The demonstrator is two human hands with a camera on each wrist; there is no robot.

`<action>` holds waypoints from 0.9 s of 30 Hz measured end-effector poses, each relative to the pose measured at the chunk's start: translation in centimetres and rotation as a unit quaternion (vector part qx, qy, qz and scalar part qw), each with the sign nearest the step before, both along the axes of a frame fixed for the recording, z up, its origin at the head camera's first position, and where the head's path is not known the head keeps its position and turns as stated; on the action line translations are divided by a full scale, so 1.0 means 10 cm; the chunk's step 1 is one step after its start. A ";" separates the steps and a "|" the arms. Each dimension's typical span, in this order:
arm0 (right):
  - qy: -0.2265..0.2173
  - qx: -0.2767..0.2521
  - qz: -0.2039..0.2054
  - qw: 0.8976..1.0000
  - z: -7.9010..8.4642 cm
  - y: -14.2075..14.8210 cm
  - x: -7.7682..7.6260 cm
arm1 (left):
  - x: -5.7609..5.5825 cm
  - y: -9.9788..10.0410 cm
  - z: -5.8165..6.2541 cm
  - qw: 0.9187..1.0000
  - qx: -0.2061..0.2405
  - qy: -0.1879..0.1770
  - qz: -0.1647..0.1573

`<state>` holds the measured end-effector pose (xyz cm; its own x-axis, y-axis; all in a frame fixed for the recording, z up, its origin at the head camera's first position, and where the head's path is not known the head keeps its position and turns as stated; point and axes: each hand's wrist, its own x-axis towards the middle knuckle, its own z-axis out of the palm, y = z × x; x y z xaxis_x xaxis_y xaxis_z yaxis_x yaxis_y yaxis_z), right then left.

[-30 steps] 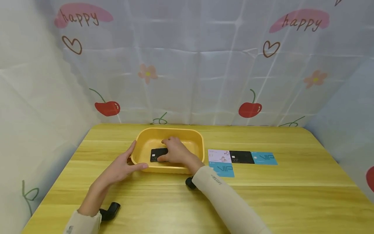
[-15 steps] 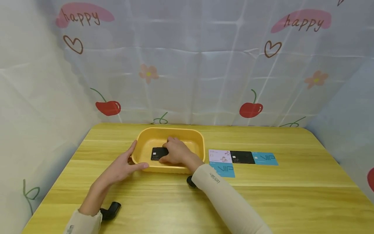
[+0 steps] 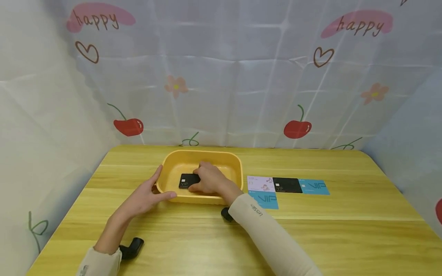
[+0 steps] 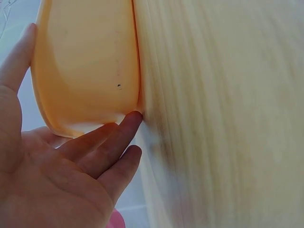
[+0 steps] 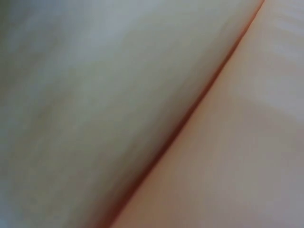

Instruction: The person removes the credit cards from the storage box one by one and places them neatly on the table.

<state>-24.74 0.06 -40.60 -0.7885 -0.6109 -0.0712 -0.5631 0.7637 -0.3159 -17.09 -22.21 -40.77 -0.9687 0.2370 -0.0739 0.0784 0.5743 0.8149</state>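
In the head view a yellow plastic box (image 3: 238,172) stands on the table. My left hand (image 3: 141,197) holds its left end, thumb along the near rim and a finger at the far left corner; the left wrist view has the same fingers against the box's end wall (image 4: 90,57). My right hand (image 3: 211,179) reaches inside and pinches a black VIP card (image 3: 186,181) by its right part, which the fingers cover. Whether other cards lie beneath it is hidden. The right wrist view holds only a blurred close-up of the box's wall (image 5: 223,166).
Right of the box lie a pink card (image 3: 259,184), a black card (image 3: 287,185) and a blue card (image 3: 314,186) in a row. Another blue card (image 3: 264,199) lies below the pink one. Dark wrist devices (image 3: 132,249) sit at both wrists. A printed curtain (image 3: 221,76) hangs behind.
The right hand's fingers have drawn together on the black card inside the box, and the card has shifted slightly and straightened. The left hand keeps its place on the box.
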 end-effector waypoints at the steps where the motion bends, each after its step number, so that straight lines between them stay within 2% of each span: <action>1: -0.002 -0.003 -0.002 1.000 0.00 0.00 0.00 | 0.00 0.00 0.00 1.000 0.000 0.000 0.000; 7: 0.004 -0.023 -0.002 1.000 -0.02 0.01 -0.02 | -0.01 0.00 0.01 1.000 -0.006 -0.002 0.002; 15: 0.056 -0.061 0.009 0.996 0.04 0.05 0.05 | -0.01 -0.01 0.00 1.000 -0.002 -0.001 0.001; 27: 0.066 -0.143 0.028 0.987 0.12 0.18 0.16 | -0.02 0.01 0.00 1.000 -0.016 -0.002 0.009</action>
<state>-23.19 1.90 -39.38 -0.7437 -0.6341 0.2117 -0.6525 0.6197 -0.4361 -17.24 -22.13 -40.77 -0.9724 0.2176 -0.0845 0.0654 0.6016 0.7961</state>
